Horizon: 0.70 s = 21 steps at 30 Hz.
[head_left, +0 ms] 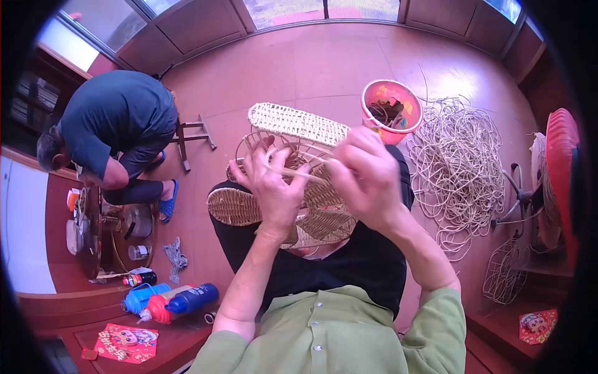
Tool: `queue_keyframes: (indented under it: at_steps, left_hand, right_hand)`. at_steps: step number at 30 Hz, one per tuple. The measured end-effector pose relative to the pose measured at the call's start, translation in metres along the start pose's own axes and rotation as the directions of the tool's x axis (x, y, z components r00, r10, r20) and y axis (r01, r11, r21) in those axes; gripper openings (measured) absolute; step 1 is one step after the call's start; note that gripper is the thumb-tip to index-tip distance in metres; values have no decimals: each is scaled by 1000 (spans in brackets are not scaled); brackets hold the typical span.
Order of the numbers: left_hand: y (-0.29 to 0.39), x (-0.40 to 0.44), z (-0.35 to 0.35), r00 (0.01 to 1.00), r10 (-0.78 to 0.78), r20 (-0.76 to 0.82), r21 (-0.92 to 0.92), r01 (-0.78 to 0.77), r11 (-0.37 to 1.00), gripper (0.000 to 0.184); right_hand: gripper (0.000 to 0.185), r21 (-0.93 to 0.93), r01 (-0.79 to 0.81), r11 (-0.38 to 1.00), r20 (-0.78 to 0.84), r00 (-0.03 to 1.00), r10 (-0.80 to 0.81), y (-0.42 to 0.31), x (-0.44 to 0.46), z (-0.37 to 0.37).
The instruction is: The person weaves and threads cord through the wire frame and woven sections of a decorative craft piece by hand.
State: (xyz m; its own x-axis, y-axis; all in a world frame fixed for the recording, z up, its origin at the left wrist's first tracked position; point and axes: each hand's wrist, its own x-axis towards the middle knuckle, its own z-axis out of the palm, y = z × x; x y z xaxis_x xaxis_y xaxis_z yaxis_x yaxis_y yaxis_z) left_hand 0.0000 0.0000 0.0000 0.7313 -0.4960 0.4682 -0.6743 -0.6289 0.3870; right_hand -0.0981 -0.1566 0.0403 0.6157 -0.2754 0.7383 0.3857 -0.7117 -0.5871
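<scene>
On my lap rests a partly woven straw basket [233,207] with several petal-shaped panels and a bare wire frame between some of them. My left hand [274,187] is closed over the frame's far left side, fingers curled around its wires. A pale flat strand [293,171] runs across the left fingers toward my right hand [367,177]. That right hand is a pinching fist, slightly blurred, raised over the basket's right side; the strand's end is hidden in it. A long pale woven panel [296,121] stands out beyond both hands.
A pink bucket [403,132] holds dark scraps. Beside it lies a large heap of pale cord [458,168]. A red chair [562,168] stands at right. Another person [118,118] bends over at left near a low stool [193,134]. Bottles [193,299] lie at lower left.
</scene>
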Motion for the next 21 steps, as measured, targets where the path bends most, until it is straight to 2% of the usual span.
queue_keyframes:
  at_steps: [1,2,3,5,6,7,8,10,11,13,15,17,19,21]
  left_hand:
    - [4,-2,5,997,-5,-71,3,5,1000,36]
    - [7,-3,9,989,-11,-145,5,12,1000,32]
    - [17,3,38,979,-45,-200,-71,31,997,32]
    - [13,8,54,955,-48,-292,-71,28,997,19]
    - [12,10,50,941,-27,-337,-92,-4,996,12]
    - [10,10,48,942,-20,-335,-85,-9,996,12]
    - [6,12,46,946,-36,-322,-80,11,997,12]
    - [-1,15,43,958,-72,-279,-55,59,997,14]
    - [1,14,41,957,-71,-281,-50,59,997,14]
    - [9,16,34,931,-223,-290,-309,129,942,22]
    - [3,16,41,872,-166,-461,-243,56,968,27]
    - [7,13,33,925,-181,-333,-207,115,972,25]
    - [7,15,36,930,-182,-319,-197,123,973,22]
    - [9,17,34,932,-119,-342,-160,67,985,19]
  right_hand:
    - [23,73,-67,995,19,998,66,-15,-2,-17]
    - [23,113,-54,992,113,993,42,-32,-4,-36]
    - [24,95,2,995,248,968,-26,-39,-3,-59]
    - [24,331,83,940,316,929,-193,-70,-26,-55]
    - [28,438,97,894,427,852,-302,-89,-39,-48]
    - [34,537,92,838,516,750,-413,-102,-46,-44]
    - [34,540,101,836,505,755,-418,-102,-43,-38]
    - [40,461,205,864,460,776,-430,-91,-26,-28]
    - [32,380,170,909,357,880,-313,-76,-13,-24]
    - [26,-67,147,987,293,948,-121,-31,-9,-16]
    - [27,-312,134,941,223,973,-64,4,-6,-7]
    - [30,-333,139,933,235,970,-60,22,-7,3]
    - [35,-361,138,922,249,967,-47,31,-6,8]
    - [41,-448,195,873,276,958,-73,34,-5,16]
